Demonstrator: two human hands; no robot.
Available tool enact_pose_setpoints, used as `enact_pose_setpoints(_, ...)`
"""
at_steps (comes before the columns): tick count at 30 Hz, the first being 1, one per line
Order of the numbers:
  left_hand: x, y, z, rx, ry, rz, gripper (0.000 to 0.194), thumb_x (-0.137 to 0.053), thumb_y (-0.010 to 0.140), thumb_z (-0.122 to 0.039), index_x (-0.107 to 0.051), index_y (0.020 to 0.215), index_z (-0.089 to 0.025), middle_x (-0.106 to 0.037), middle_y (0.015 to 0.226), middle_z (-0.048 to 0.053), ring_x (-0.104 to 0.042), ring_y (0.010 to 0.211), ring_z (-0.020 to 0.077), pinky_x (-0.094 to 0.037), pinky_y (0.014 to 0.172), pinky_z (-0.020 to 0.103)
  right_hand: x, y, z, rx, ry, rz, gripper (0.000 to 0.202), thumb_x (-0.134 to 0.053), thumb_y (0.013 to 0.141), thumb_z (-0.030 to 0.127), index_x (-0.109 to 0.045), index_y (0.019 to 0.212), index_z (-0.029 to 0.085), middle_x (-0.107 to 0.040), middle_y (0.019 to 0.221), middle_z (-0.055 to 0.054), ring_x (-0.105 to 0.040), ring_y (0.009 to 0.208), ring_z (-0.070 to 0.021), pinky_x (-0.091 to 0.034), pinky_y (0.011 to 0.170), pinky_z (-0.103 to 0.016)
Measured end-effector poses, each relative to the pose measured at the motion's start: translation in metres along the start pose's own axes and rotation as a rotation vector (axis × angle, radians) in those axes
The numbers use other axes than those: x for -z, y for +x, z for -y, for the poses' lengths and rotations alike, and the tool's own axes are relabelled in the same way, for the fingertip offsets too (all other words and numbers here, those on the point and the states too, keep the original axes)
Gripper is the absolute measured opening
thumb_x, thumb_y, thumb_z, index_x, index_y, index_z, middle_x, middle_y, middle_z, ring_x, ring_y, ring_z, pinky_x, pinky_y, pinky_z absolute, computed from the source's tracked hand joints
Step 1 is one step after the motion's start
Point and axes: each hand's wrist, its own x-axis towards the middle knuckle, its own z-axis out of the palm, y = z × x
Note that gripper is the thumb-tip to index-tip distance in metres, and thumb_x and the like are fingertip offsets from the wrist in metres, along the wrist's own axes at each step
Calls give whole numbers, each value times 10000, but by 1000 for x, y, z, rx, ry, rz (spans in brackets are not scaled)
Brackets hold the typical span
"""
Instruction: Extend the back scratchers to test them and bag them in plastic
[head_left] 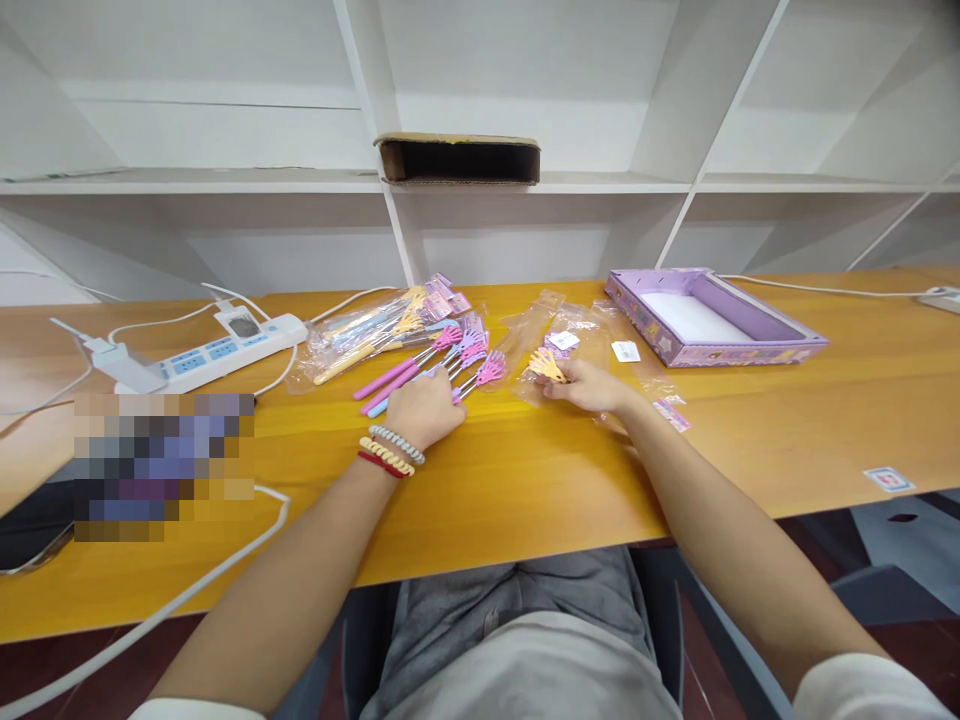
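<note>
My left hand is closed over the lower part of a back scratcher with a pink hand-shaped head; the grip is partly hidden by my fingers. Beside it lie more back scratchers with pink handles and a blue handle, fanned out on the table. My right hand pinches a yellow hand-shaped scratcher head; whether a handle hangs from it is hidden. Clear plastic bags with white labels lie just beyond my right hand.
Packaged back scratchers lie at the back left. A white power strip with cables is farther left, near a blurred patch. A purple open box stands at the right. A cardboard box sits on the white shelf.
</note>
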Motion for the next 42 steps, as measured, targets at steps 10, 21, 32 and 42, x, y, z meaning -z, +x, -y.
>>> enact_pose_setpoints(10, -15, 4, -4, -404, -125, -175, 275, -464, 821, -320, -585, 993, -143, -641, 981, 118, -599, 917, 262, -475, 790, 380, 18, 3, -13, -185, 126, -417, 86, -538, 661, 237, -512, 699, 165, -538, 599, 5, -488, 544, -114, -360, 523, -228)
enact_pose_setpoints(21, -36, -4, -25, -760, -171, -148, 571, -385, 900, -496, -480, 1334, -137, -402, 1444, 153, -358, 1340, 276, -266, 1120, 426, 20, 7, -24, -509, -498, -522, 239, -557, 682, 337, -595, 847, 168, -672, 881, -127, -631, 788, -242, -387, 575, -272)
enact_pose_setpoints(32, -44, -2, -32, -754, -214, -56, 654, -337, 892, -568, -458, 1354, -122, -430, 1408, 189, -345, 1340, 302, -221, 1119, 460, 22, 2, -23, -556, -564, -342, 457, -728, 551, 524, -616, 797, 155, -673, 859, -147, -640, 777, -247, -413, 556, -273)
enact_pose_setpoints(42, -43, -4, -32, -706, -260, -38, 625, -373, 874, -576, -475, 1339, -171, -403, 1407, 179, -354, 1305, 323, -261, 1071, 502, 29, 0, -21, -505, -359, -409, 300, -765, 489, 291, -559, 671, 170, -605, 677, -38, -566, 609, -163, -375, 494, -239)
